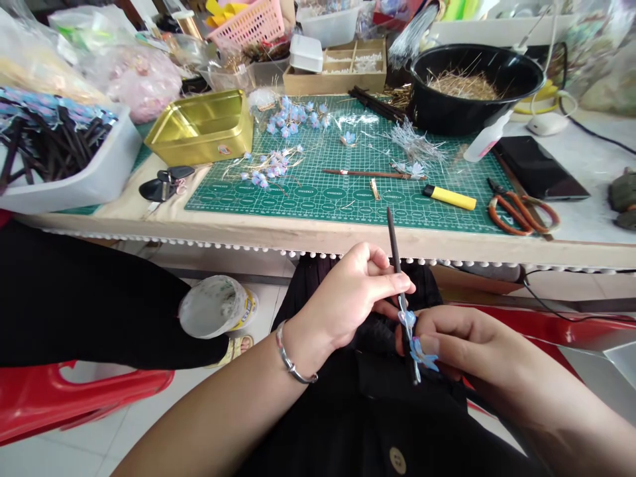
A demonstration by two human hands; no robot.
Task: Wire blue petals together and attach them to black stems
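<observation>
Above my lap I hold a dark, tapered hair stick (393,240), tilted with its thin tip pointing up toward the table. My left hand (350,291) pinches its middle between thumb and fingers. Small blue flowers (422,356) with silvery wire sit along the stick's lower end. My right hand (467,339) is closed around that end, its thumb against the flowers; its fingertips are partly hidden behind them. On the green cutting mat (308,202) lie a brown hair stick (355,173), blue flower sprigs (268,167) and a yellow-handled cutter or lighter-like tool (453,197).
Orange-handled scissors (517,211), a phone (541,167) and a black basin (477,112) are on the right. A gold tin (199,149) and a white tub of dark sticks (106,169) stand left. Another person's dark-clothed leg (99,298) and a bucket (209,315) are beside me.
</observation>
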